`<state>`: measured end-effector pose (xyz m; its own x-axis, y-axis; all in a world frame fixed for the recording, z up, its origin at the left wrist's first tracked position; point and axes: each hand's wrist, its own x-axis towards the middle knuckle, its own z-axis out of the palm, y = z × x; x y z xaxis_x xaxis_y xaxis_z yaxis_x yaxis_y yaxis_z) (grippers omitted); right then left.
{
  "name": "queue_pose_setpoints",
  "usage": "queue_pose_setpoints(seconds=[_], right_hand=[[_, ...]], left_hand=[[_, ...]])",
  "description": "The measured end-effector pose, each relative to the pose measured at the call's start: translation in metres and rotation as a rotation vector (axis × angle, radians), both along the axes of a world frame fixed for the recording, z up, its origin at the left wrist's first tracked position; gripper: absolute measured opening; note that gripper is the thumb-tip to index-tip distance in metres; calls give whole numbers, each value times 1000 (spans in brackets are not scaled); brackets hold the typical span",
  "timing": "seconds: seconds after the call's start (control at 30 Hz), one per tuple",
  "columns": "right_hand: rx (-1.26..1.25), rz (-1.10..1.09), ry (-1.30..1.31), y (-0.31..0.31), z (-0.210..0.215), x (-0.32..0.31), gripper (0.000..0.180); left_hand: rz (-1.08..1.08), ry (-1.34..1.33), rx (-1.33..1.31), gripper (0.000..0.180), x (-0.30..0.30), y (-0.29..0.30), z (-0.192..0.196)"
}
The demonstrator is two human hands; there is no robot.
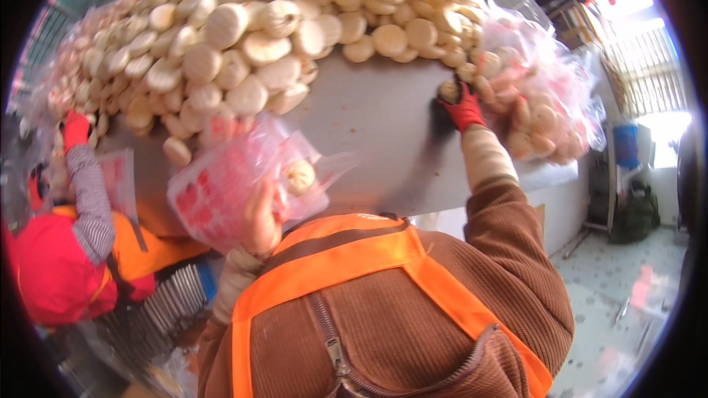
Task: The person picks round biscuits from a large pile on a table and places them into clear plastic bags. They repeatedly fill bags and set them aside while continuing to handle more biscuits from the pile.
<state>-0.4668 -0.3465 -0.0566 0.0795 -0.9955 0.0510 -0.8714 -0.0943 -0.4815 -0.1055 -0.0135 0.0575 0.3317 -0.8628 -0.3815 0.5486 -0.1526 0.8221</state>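
We have a heap of round, cream-coloured, bread-like pieces [203,63] on the flat grey metal table [369,114], across the frame's upper left and centre. Before it, left of centre: a pink plastic bag [206,195]; upper right: a translucent plastic bag [543,131] of pieces.

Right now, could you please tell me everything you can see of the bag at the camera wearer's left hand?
The bag is thin, crumpled, see-through plastic, pinkish, with red printing at its left. It sits at the near edge of the grey table. The ungloved left hand touches it, and a pale round bun shows at its right part. Its mouth is unclear.
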Motion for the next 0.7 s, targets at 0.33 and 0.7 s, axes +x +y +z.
queue_pose_setpoints(seconds=[0.33, 0.7], right_hand=[[0, -35, -64, -12, -8, -4, 82], [121, -125, 186, -23, 24, 44, 90]], left_hand=[[-70, -52, 3, 46, -2, -10, 4], [-62, -33, 38, 45, 0, -14, 0]])
